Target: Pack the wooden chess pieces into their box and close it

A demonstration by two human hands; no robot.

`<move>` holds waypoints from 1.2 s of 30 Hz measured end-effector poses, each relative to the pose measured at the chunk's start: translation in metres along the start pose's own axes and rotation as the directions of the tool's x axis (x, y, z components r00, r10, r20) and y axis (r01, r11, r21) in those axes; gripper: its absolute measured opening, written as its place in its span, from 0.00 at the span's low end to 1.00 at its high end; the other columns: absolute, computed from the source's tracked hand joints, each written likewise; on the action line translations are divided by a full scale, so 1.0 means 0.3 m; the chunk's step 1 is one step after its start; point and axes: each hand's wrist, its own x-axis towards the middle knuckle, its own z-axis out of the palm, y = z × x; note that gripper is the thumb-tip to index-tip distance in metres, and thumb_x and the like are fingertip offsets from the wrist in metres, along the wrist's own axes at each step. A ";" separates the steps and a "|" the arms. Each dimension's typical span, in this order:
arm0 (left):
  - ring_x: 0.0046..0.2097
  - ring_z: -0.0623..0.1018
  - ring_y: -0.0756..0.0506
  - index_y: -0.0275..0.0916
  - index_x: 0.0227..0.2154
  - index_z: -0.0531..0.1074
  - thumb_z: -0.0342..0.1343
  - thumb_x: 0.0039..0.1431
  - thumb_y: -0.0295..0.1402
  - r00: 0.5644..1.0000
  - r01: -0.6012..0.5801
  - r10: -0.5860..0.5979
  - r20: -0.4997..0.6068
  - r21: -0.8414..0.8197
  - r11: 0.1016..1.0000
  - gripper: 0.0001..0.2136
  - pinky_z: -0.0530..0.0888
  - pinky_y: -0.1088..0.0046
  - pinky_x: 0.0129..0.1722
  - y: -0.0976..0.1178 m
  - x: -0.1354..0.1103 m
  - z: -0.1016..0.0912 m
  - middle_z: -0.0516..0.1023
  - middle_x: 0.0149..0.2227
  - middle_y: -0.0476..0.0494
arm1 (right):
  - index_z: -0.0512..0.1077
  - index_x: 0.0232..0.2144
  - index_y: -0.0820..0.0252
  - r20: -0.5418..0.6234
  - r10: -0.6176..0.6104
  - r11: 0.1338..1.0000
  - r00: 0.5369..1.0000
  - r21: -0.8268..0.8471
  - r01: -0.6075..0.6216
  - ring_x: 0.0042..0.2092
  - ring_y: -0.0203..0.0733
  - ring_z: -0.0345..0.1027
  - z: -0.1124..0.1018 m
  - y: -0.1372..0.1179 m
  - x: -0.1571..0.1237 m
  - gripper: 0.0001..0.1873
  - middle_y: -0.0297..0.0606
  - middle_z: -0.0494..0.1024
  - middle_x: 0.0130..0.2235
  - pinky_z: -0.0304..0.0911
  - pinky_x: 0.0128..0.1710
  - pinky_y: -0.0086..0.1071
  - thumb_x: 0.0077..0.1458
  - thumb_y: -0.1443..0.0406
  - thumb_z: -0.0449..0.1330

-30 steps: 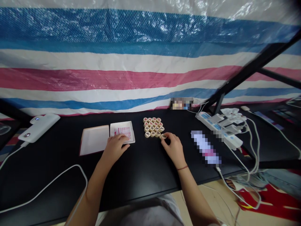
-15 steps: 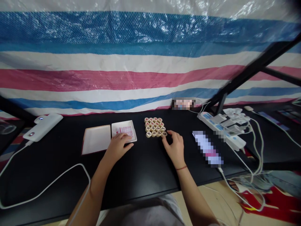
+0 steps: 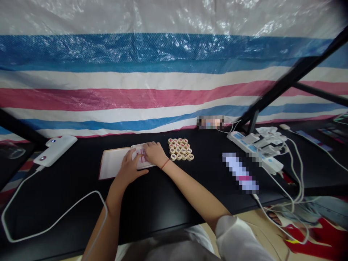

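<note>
The right hand (image 3: 154,153) lies open, fingers spread on a small white box (image 3: 138,156); the left hand (image 3: 129,169) curls against its near edge, though I cannot tell if it grips; the box abuts a white tray (image 3: 112,163), near wooden chess pieces (image 3: 181,149); it looks light and thin, best held by its edges.

I can't read anything for certain. The round xiangqi pieces (image 3: 180,149) in front of me carry carved red and black characters, but they're too small for me to make out. Right of those pieces, my view of the small blue markings on the white power strip (image 3: 252,152) is no better, and a pixelated patch (image 3: 239,173) hides whatever lies beneath it.
</note>
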 end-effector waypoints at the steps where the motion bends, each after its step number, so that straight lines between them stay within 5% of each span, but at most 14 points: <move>1: 0.66 0.55 0.31 0.41 0.55 0.66 0.65 0.48 0.43 1.000 -0.015 0.015 -0.002 -0.019 1.000 0.31 0.58 0.50 0.63 -0.004 0.001 0.002 0.53 0.65 0.33 | 0.71 0.45 0.68 0.005 0.008 1.000 1.000 0.002 -0.008 0.49 0.52 0.66 0.003 0.001 0.008 0.14 0.53 0.75 0.47 0.59 0.46 0.43 0.61 0.66 0.51; 5: 0.67 0.53 0.33 0.44 0.58 0.60 0.64 0.49 0.40 0.999 -0.050 0.049 -0.014 -0.088 0.995 0.33 0.58 0.51 0.63 -0.004 0.003 -0.005 0.50 0.66 0.34 | 0.73 0.37 0.66 -0.010 0.005 1.000 1.000 0.031 -0.005 0.48 0.51 0.66 0.005 0.021 0.004 0.10 0.51 0.76 0.44 0.59 0.45 0.41 0.57 0.65 0.55; 8: 0.68 0.51 0.32 0.45 0.61 0.57 0.64 0.50 0.42 1.000 -0.024 0.025 0.008 -0.102 0.995 0.36 0.57 0.49 0.63 0.012 -0.003 -0.024 0.47 0.67 0.33 | 0.71 0.36 0.62 -0.113 0.029 0.964 0.993 0.266 0.002 0.41 0.43 0.69 -0.026 0.083 -0.043 0.07 0.41 0.77 0.38 0.60 0.42 0.35 0.55 0.67 0.55; 12: 0.68 0.51 0.31 0.48 0.61 0.59 0.62 0.52 0.45 0.999 0.027 -0.025 0.043 -0.050 0.998 0.34 0.54 0.42 0.62 0.037 -0.027 -0.056 0.48 0.67 0.33 | 0.71 0.35 0.60 -0.305 0.175 0.746 0.936 0.662 0.076 0.37 0.38 0.69 -0.105 0.241 -0.203 0.08 0.35 0.76 0.36 0.62 0.39 0.31 0.56 0.65 0.53; 14: 0.66 0.55 0.30 0.47 0.59 0.63 0.61 0.54 0.45 0.999 0.036 -0.035 0.021 -0.027 0.999 0.29 0.58 0.44 0.61 0.045 -0.047 -0.069 0.52 0.66 0.33 | 0.72 0.36 0.59 -0.265 0.240 0.685 0.934 0.728 0.031 0.35 0.39 0.69 -0.121 0.315 -0.315 0.10 0.35 0.76 0.36 0.63 0.36 0.31 0.56 0.61 0.56; 18: 0.58 0.68 0.38 0.46 0.51 0.72 0.54 0.62 0.40 0.981 -0.052 0.055 -0.186 0.019 0.998 0.16 0.66 0.57 0.58 0.059 -0.097 -0.080 0.66 0.58 0.38 | 0.72 0.39 0.58 -0.108 0.354 0.705 0.929 0.684 -0.189 0.27 0.38 0.66 -0.044 0.358 -0.512 0.11 0.32 0.75 0.29 0.62 0.27 0.30 0.54 0.60 0.58; 23: 0.50 0.73 0.38 0.48 0.51 0.73 0.49 0.65 0.39 0.945 0.113 -0.028 -0.326 0.246 0.963 0.14 0.65 0.55 0.52 0.081 -0.169 -0.062 0.72 0.49 0.37 | 0.73 0.46 0.59 -0.453 0.355 0.912 0.818 0.361 -0.197 0.45 0.50 0.68 0.087 0.272 -0.596 0.15 0.47 0.75 0.45 0.65 0.46 0.44 0.58 0.60 0.57; 25: 0.47 0.73 0.38 0.49 0.53 0.71 0.47 0.66 0.38 0.948 0.158 -0.053 -0.313 0.323 0.933 0.16 0.63 0.53 0.50 0.086 -0.192 -0.050 0.73 0.49 0.37 | 0.73 0.46 0.58 -0.505 0.288 0.949 0.814 0.266 -0.171 0.48 0.51 0.66 0.105 0.236 -0.594 0.14 0.48 0.74 0.48 0.63 0.48 0.45 0.61 0.61 0.55; 30: 0.44 0.73 0.39 0.49 0.51 0.72 0.43 0.68 0.37 0.978 0.102 -0.020 -0.205 0.394 0.913 0.16 0.63 0.54 0.47 0.091 -0.202 -0.023 0.75 0.44 0.38 | 0.75 0.44 0.58 -0.405 0.154 0.979 0.901 0.186 -0.083 0.49 0.49 0.67 0.113 0.217 -0.578 0.13 0.45 0.76 0.48 0.62 0.47 0.42 0.63 0.61 0.54; 36: 0.40 0.73 0.40 0.45 0.44 0.75 0.42 0.68 0.35 0.984 0.072 -0.001 -0.179 0.391 0.918 0.15 0.63 0.59 0.45 0.108 -0.159 -0.022 0.76 0.39 0.41 | 0.75 0.42 0.57 -0.454 0.190 0.976 0.871 0.182 -0.119 0.51 0.49 0.66 0.112 0.245 -0.584 0.12 0.45 0.76 0.48 0.59 0.49 0.44 0.63 0.59 0.55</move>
